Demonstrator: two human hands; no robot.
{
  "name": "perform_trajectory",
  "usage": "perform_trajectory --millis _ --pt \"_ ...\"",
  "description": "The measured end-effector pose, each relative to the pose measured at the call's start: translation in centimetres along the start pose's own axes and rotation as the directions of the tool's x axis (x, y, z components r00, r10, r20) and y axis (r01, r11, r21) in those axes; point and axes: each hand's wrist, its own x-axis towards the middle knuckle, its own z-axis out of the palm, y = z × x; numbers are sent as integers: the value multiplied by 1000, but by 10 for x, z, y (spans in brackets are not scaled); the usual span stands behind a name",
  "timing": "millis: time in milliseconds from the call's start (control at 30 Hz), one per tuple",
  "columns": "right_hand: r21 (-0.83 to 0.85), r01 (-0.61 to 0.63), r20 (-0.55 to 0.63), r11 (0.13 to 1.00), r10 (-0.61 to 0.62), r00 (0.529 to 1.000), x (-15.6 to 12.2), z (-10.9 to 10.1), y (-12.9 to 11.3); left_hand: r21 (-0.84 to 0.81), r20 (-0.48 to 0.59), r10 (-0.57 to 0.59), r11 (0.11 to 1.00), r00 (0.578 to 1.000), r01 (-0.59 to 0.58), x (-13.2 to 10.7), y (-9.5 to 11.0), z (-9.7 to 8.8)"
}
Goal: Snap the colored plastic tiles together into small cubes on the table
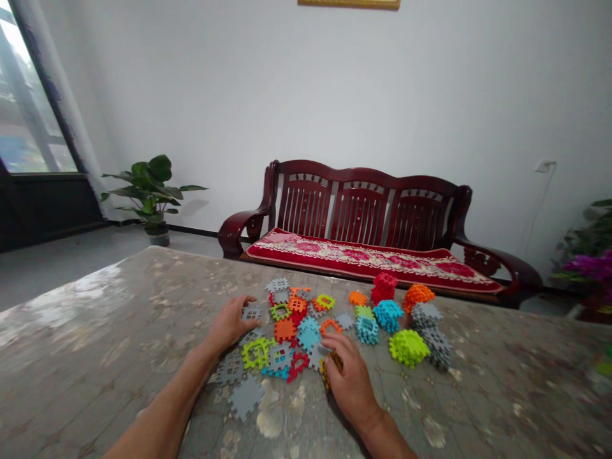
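Note:
Puzzle-edged plastic building tiles in several colours lie in a loose heap on the table. My left hand [230,325] is at the heap's left edge, with thumb and fingers closed around a grey window tile [251,312]. My right hand [352,377] is at the heap's right side, fingers curled over dark yellow-orange tiles [327,375], mostly hidden under the palm. Its fingertips are beside a grey tile [316,356]. Between the hands lie a green frame tile [257,352], an orange tile [285,330] and light blue tiles [308,333]. A flat grey tile [246,396] lies nearest me.
Sorted piles stand at the right: red [384,288], blue [387,315], orange [419,296], green [408,348] and grey [436,346]. A patterned cover lies over the table [129,331]. Beyond it are a wooden bench [361,204] and a potted plant [152,191].

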Motion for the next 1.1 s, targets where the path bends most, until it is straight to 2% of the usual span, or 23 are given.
perform_trajectory --millis 267,433,500,567,700,833,933,1100 --pt "35 -37 -25 999 37 999 2 0 2 -116 -145 120 984 982 -138 2 5 0" --pt "64 -44 -51 997 47 998 2 0 5 -119 -176 232 960 957 -254 -4 17 -5" --pt "68 -44 -56 997 47 997 2 0 7 -141 -154 254 951 955 -276 -6 21 -6" --pt "69 -44 -57 997 48 997 2 0 9 -185 -94 237 950 967 -251 -7 22 -7" --pt "84 -52 -64 995 57 996 2 0 11 -337 47 108 938 993 -86 -3 16 -12" --pt "104 -75 -72 992 83 994 3 0 14 -415 83 -11 909 996 45 1 4 -17" --pt "126 -92 -84 988 103 991 5 0 17 -342 102 -8 939 995 42 2 0 -17" --pt "142 -112 -91 983 125 988 5 0 21 -109 186 112 990 976 -92 -3 6 -14"
